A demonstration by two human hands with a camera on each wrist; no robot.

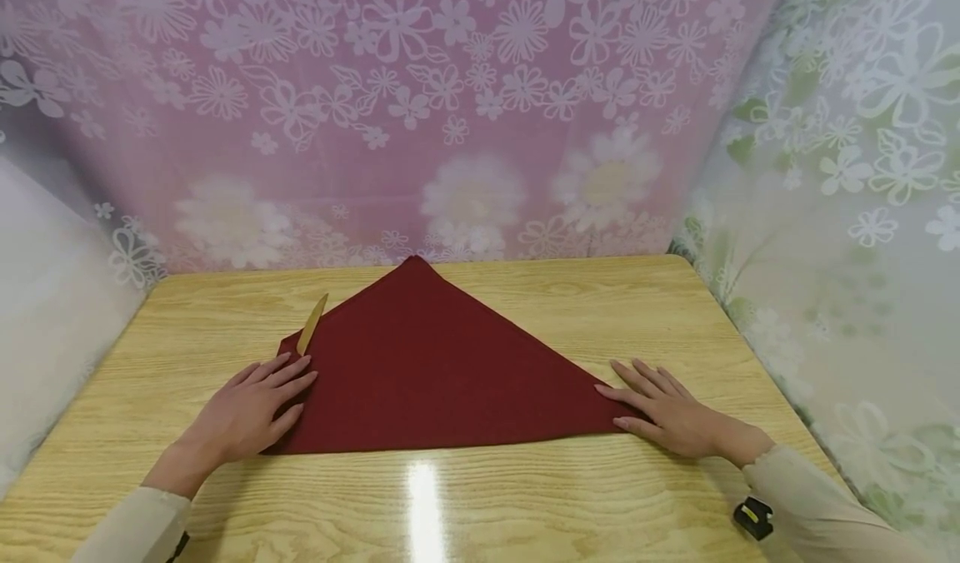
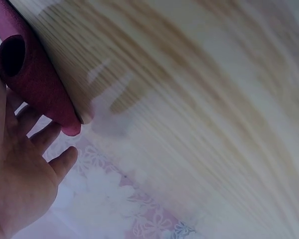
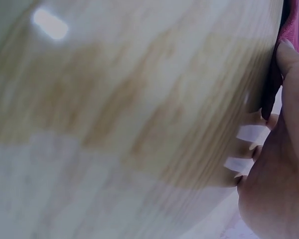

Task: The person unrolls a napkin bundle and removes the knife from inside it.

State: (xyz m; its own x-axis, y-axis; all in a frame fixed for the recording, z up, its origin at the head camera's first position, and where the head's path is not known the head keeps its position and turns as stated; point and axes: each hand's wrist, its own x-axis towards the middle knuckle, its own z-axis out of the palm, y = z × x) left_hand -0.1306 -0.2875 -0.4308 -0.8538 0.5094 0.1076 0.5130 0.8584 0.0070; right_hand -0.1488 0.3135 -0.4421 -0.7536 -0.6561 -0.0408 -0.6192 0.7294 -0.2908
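Observation:
A dark red cloth (image 1: 450,363), folded to roughly a triangle, lies on the wood-grain table with its peak toward the back. My left hand (image 1: 251,409) rests on its left corner, fingers extended. In the left wrist view the cloth (image 2: 45,84) curls up into a hollow fold beside the left fingers (image 2: 45,137). A slim, pointed tan shape (image 1: 312,323) shows just beyond the left fingertips; its kind is unclear. At the cloth's right tip my right hand (image 1: 675,413) lies with fingers spread, thumb and forefinger touching the cloth. The right wrist view catches only a strip of cloth (image 3: 273,82).
The wooden table (image 1: 577,496) reflects a bright light near its front. A pink flowered sheet (image 1: 390,130) hangs along its back edge, and pale flowered sheets (image 1: 847,238) stand at the sides. A small black device (image 1: 753,518) sits by the right sleeve.

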